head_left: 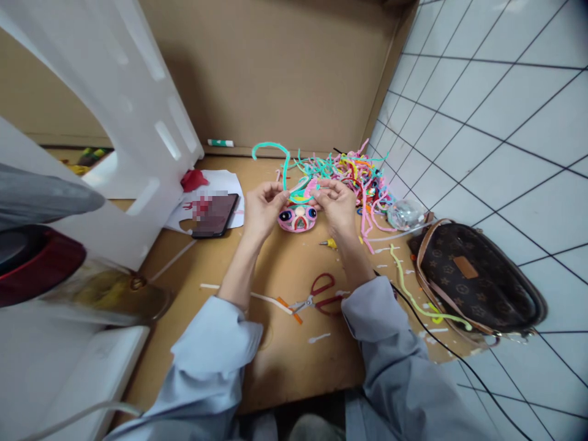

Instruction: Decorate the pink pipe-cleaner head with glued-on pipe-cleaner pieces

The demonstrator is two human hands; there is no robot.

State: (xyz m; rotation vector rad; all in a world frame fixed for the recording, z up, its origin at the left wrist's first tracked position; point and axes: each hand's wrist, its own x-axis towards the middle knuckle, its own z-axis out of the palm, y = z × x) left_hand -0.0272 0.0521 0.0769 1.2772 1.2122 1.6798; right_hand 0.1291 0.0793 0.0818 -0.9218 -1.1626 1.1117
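Observation:
A turquoise pipe cleaner [286, 166] is pinched in my left hand [265, 211], and its long free end curls up and to the left. My right hand [339, 207] has its thumb and fingers closed on the other side of the turquoise loop, where pink and yellow fuzzy parts show too. Directly below, between both hands, is a pink fuzzy face [297, 226] with two big dark eyes and a red-edged mouth. Whether it is joined to the turquoise loop, I cannot tell. Fingers hide part of the loop.
Red-handled scissors [310, 303] lie open near cut white and orange strips. A yellow-tipped glue gun nozzle [329, 244] is by my right wrist. Behind is a pipe cleaner heap [353, 174]. A phone [215, 215] lies left, a brown handbag [478, 275] right. A black cable [441, 346] crosses the right edge.

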